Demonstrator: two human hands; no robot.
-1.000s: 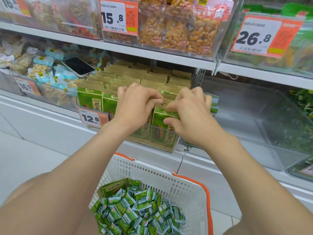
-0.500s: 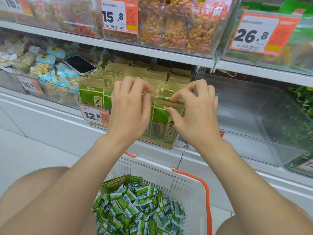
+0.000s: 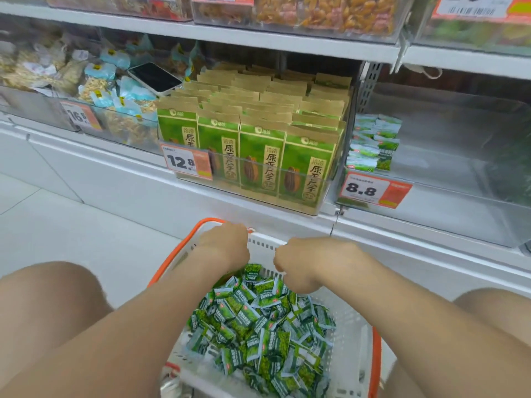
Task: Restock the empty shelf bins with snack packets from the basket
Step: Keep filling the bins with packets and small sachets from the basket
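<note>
Snack packets (image 3: 258, 326) heap in the basket (image 3: 352, 337) just under the left hand (image 3: 224, 248) and right hand (image 3: 311, 262). Fingers hidden; grip unclear.

Left hand (image 3: 227, 248) and right hand (image 3: 311, 262) over far rim of basket (image 3: 356, 326). Packets (image 3: 258, 326) in basket, below and nearer than hands. Beyond hands: boxes (image 3: 260, 159) in first bin (image 3: 324, 193). Beyond-right of right hand: second bin (image 3: 459, 173), stack (image 3: 370, 145) at its left wall. Phone (image 3: 155, 77) beyond-left of left hand.

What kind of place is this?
Most likely a shop's snack aisle: price tags hang on the shelf bins, green packets stand in rows, and a shopping basket holds small snack packets.
</note>
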